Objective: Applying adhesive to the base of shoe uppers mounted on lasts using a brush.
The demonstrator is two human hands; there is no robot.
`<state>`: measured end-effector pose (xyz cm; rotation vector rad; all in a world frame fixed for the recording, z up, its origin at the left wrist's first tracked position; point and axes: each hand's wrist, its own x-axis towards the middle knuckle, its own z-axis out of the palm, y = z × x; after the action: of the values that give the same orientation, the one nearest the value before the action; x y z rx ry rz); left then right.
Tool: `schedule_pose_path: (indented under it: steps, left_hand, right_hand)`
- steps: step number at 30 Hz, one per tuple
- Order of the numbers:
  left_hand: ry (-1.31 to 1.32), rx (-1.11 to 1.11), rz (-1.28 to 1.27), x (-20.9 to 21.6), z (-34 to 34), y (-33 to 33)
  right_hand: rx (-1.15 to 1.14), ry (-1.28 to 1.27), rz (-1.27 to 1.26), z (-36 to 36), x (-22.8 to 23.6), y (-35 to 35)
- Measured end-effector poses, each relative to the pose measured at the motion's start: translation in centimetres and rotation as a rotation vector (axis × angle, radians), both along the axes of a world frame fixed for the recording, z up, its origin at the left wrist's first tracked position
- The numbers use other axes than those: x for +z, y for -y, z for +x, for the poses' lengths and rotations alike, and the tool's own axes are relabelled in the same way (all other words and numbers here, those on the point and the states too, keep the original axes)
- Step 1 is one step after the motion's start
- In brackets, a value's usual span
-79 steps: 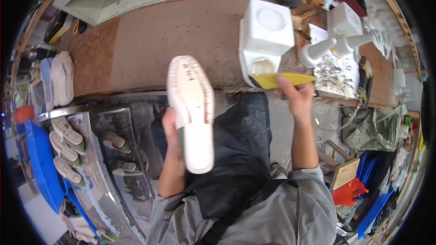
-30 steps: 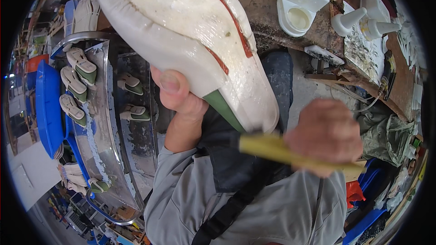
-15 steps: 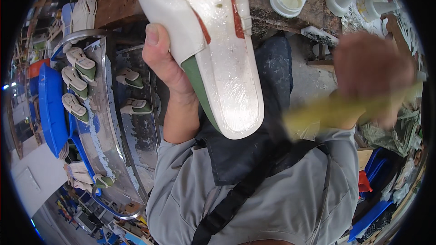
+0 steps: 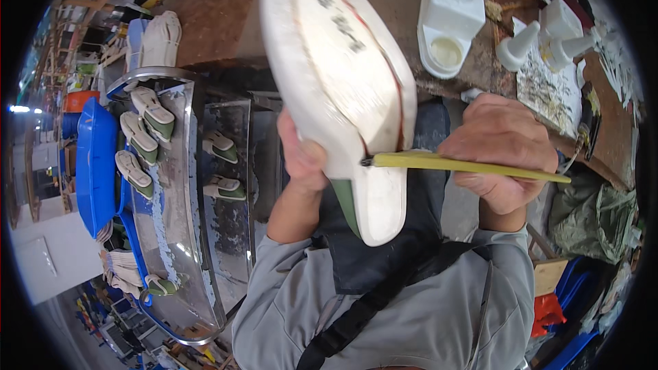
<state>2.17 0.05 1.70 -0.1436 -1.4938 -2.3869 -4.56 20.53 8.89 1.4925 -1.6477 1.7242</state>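
My left hand (image 4: 300, 154) grips a white and green shoe (image 4: 329, 62) by its side, heel end toward me. The pale underside faces up, bearing dark marks, with red along an inner edge and green at the heel's side. In my right hand (image 4: 504, 147) is a brush with a flat yellow handle (image 4: 439, 161). Its small dark tip meets the underside near the middle, or hovers just over it; I cannot tell which. The fingers of my left hand are partly hidden behind the shoe.
A white pot with a round cup (image 4: 445, 51) stands on the brown workbench (image 4: 219, 34). White nozzle bottles (image 4: 517, 46) sit to its right. At left, several green and white shoes (image 4: 140, 138) rest on a metal rack (image 4: 179, 199), beside a blue tray (image 4: 94, 164).
My right hand has swung left with the brush, bringing its tip to the shoe. The shoe has shifted slightly right and nearer to me, and its underside has tilted.
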Motion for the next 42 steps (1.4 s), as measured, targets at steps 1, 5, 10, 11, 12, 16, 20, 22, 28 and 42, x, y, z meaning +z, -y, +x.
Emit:
schedule_pose_path:
  steps: [1,5,10,11,12,16,20,22,28,42]
  left_hand:
    - [0.115,-0.006,0.018,2.1,0.8,-1.0]
    - [0.034,-0.024,-0.033,2.2,1.3,-1.4]
    - [-0.080,-0.103,-0.150,2.3,1.5,-0.2]
    - [-0.118,-0.097,-0.161,2.3,1.4,-0.1]
    - [-0.123,-0.105,-0.158,2.2,1.3,-0.1]
    - [-0.145,-0.121,-0.092,1.2,1.1,0.4]
    - [-0.184,-0.213,0.006,0.3,0.3,0.7]
    - [-0.119,-0.232,0.136,-0.4,0.9,0.8]
    - [-0.184,-0.385,0.031,0.5,0.6,0.7]
    - [-0.067,-0.365,0.140,-0.3,2.8,3.7]
  right_hand:
    - [0.007,0.002,0.015,-0.4,0.2,-0.5]
    - [0.019,-0.043,-0.019,-0.9,1.4,-0.3]
    - [-0.017,-0.062,-0.010,-1.8,3.2,0.9]
    - [-0.013,-0.114,-0.019,-2.7,3.8,1.3]
    - [-0.022,-0.118,-0.016,-3.3,4.3,1.7]
    - [-0.123,-0.105,-0.065,-4.0,4.0,2.2]
    - [0.004,-0.145,0.017,1.4,0.4,0.1]
    - [0.023,-0.042,0.145,2.5,1.2,0.0]
    - [-0.300,0.273,-0.025,1.6,7.2,2.4]
    - [-0.564,0.449,-0.195,2.4,8.1,3.4]
